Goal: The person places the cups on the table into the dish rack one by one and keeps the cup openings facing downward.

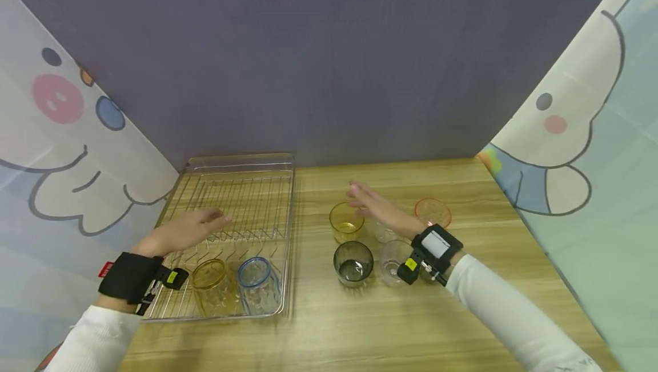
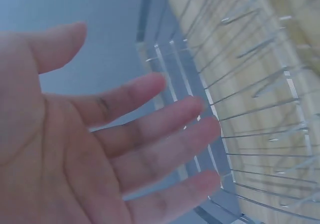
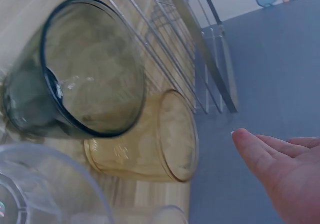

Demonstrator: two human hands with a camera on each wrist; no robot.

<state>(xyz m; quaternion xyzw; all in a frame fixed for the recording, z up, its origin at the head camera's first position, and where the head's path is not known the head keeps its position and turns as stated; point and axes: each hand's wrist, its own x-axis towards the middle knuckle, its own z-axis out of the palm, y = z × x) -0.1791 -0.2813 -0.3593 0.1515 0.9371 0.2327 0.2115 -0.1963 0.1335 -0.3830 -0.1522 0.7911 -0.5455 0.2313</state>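
My left hand hovers over the wire dish rack, its fingers extended and holding nothing. In the left wrist view its palm and spread fingers show beside the rack wires. An amber glass and a blue-rimmed glass stand in the near part of the rack. On the right, my right hand is above the table glasses, fingers outstretched and holding nothing. Nearest it is a yellow glass; a dark grey glass stands in front of that. Clear glasses are partly hidden by the right hand and wrist.
An orange-rimmed glass stands behind the right wrist. The wooden table runs back to a grey panel. Cartoon-printed sheets rise on both sides. Another glass is mostly covered by the right wrist strap.
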